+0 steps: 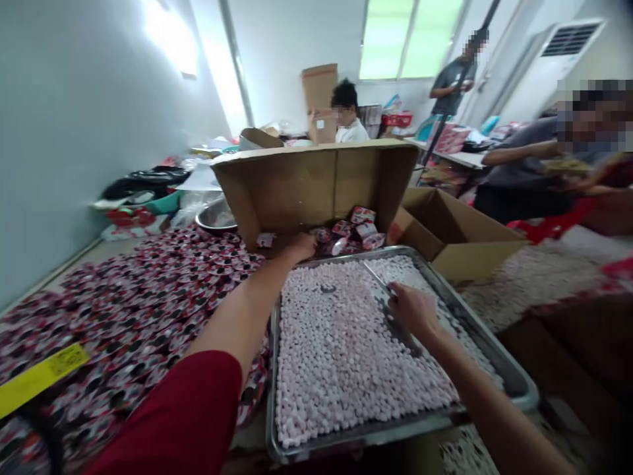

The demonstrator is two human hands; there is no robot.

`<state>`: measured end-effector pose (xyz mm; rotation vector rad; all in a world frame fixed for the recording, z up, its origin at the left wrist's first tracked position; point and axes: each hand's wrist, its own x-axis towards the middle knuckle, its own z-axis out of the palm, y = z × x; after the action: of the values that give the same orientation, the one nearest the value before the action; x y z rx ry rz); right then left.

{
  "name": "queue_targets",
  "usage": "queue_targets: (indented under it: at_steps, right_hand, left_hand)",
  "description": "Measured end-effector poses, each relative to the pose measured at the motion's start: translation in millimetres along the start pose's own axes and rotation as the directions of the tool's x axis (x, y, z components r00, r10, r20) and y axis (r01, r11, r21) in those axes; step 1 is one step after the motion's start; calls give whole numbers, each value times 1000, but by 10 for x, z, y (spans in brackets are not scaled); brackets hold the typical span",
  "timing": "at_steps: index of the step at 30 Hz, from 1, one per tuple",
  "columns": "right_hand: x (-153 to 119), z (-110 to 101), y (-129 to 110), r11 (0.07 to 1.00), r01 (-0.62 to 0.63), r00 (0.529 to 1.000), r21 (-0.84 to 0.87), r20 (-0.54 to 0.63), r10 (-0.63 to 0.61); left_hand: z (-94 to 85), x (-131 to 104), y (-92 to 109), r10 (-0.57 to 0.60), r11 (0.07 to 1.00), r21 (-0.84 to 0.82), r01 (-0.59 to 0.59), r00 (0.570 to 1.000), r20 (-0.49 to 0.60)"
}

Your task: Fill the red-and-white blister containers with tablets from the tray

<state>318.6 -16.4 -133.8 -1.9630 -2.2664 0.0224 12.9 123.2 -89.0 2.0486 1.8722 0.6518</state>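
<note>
A metal tray (pixel 398 435) holds a layer of small pale pink-white pellets (pixel 336 336), with bare patches near its right side. My right hand (pixel 415 307) is closed around a slim metal tool (pixel 376 277), which looks like tweezers; its tip points forward over the pellets. Beyond the tray's far edge, my left hand (pixel 302 247) reaches to the mouth of a cardboard box (pixel 297 191) lying on its side. Its fingers are mostly hidden, so its grip is unclear. Small red-and-white packs (pixel 366 229) lie in the box, just right of that hand.
Many red, white and dark cups or packs (pixel 148 316) cover the surface at left. Behind them stands a metal bowl (pixel 217 214). An open carton (pixel 459 237) sits right of the tipped box. Other people (pixel 534 155) are at tables farther back. A yellow strip (pixel 42 379) crosses the lower left.
</note>
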Motion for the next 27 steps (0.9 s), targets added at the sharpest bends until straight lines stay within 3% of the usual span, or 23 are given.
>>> queue_targets:
  at_steps: [2,5,7,9,11,14,16,19,22,27]
  right_hand:
    - [28,-22,-14,964,178,983,-197,78,-165]
    - [22,4,-67,876,396,915,-275,203,-349]
    - [-53,19,-106,842,472,875,-260,252,-413]
    - [-184,-9,-114,818,523,845,-242,271,-460]
    - [-341,-93,-62,821,514,852,-249,256,-456]
    - [-575,-258,114,912,319,938,-257,219,-267]
    - [-726,-314,225,951,201,961,-234,236,-145]
    - [-920,-250,232,974,131,960,-183,267,-79]
    - [-1000,-92,39,993,49,966,-103,257,-21]
    - [-895,70,-262,989,-86,977,121,203,61]
  left_hand:
    - [-119,-137,-9,-41,999,-9,40,996,-78]
    - [-202,-599,13,-17,997,-77,0,975,-221]
    - [-130,-1064,64,-26,980,-197,-35,954,-299]
    - [30,-1565,132,-123,944,-329,13,941,-316]
    - [220,-2005,189,-202,920,-385,75,932,-300]
    - [471,-2416,232,-181,947,-314,71,924,-336]
    - [608,-2507,265,-192,958,-269,96,912,-361]
    - [812,-2433,406,-299,940,-279,195,864,-405]
    - [1033,-2224,674,-388,909,-321,267,826,-409]
    - [1345,-1900,1109,-415,836,-516,185,828,-376]
